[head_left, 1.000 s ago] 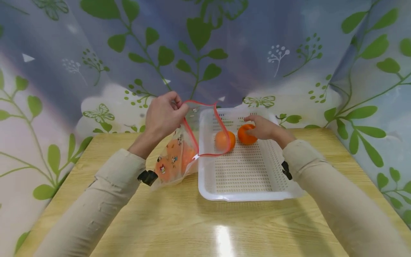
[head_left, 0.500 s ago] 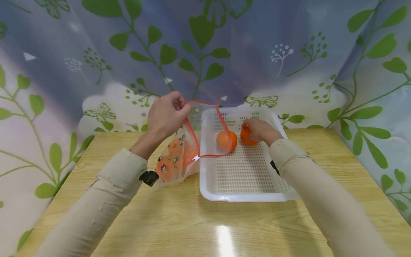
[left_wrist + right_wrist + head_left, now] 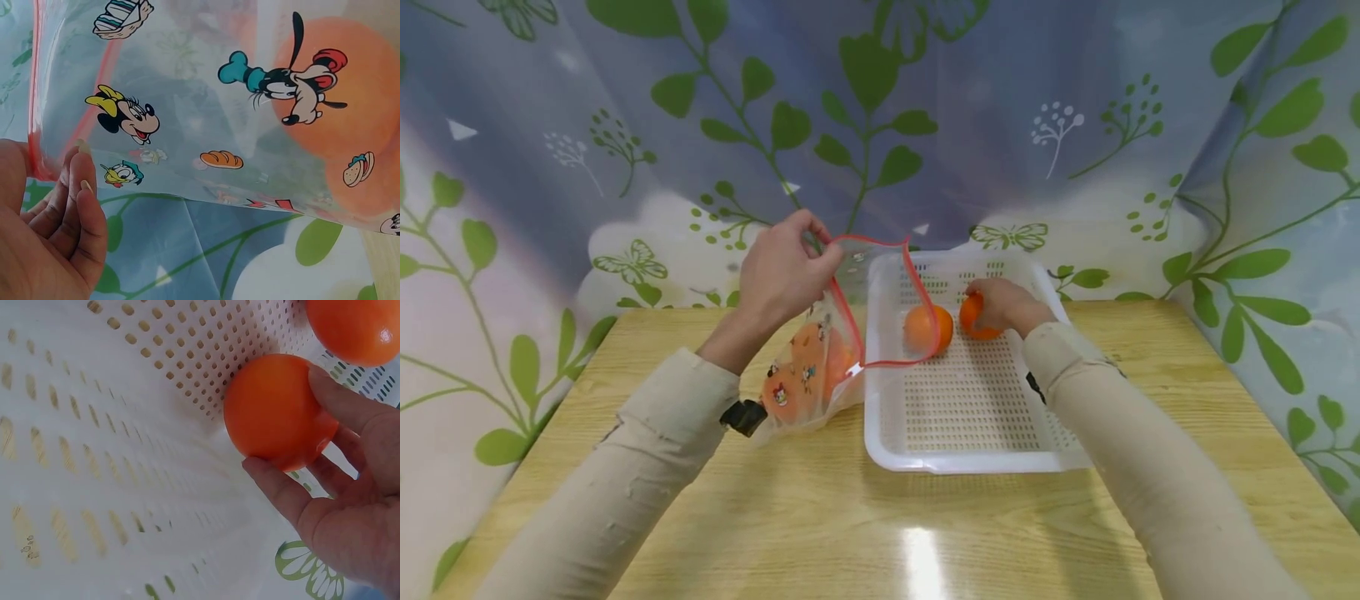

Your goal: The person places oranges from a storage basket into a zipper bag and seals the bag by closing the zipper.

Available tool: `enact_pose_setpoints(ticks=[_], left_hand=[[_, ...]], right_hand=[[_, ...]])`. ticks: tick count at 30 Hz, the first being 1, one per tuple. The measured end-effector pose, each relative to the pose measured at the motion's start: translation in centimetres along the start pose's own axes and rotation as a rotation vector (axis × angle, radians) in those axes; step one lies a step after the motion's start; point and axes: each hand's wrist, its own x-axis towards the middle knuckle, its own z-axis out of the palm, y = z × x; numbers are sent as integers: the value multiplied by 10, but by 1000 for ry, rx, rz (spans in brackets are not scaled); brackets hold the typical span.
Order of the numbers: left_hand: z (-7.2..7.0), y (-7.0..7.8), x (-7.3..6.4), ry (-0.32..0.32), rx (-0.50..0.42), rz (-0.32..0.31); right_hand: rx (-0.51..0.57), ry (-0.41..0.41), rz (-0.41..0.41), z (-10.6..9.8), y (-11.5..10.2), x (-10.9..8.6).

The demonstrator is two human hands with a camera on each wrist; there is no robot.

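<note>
My left hand (image 3: 786, 271) pinches the red zipper edge of a clear zip bag (image 3: 175, 119) printed with cartoon figures. The bag's mouth gapes toward the basket, and several orange fruits (image 3: 340, 94) show through its film. Inside the white plastic basket (image 3: 977, 461), my right hand (image 3: 1003, 307) has its thumb and fingers curled round an orange (image 3: 275, 412) near the back right. A second orange (image 3: 942, 329) sits just left of it, partly behind the bag's film in the head view. The palm hides part of the held orange there.
The basket stands on a wooden table (image 3: 775, 517), its perforated floor bare in front of the oranges. A leaf-patterned curtain (image 3: 970, 125) hangs behind the table. The bag rests against the basket's left side, its white slider (image 3: 854, 370) near the rim.
My right hand has moved slightly left and forward over the right orange, its fingers closing round it. The left hand and the bag have stayed nearly still.
</note>
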Motion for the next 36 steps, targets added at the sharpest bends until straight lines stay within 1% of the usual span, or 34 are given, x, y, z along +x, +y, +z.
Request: enact_pose_setpoints(ticks=[3, 9, 14, 19, 24, 31, 36], left_hand=[[-1, 1, -1, -11, 2, -12], [-1, 0, 0, 5, 31, 7], [-1, 1, 2, 7, 54, 7], [-2, 1, 2, 6, 81, 10], [-3, 1, 2, 16, 95, 13], [-3, 0, 2, 22, 101, 28], [-2, 1, 1, 28, 102, 37]], right_hand=[[1, 7, 7, 0, -1, 0], [25, 25, -24, 1, 5, -5], [80, 22, -60, -4, 14, -18], [129, 35, -111, -16, 13, -31], [139, 97, -173, -36, 3, -42], [179, 186, -251, -60, -16, -66], [253, 261, -311, -70, -38, -87]])
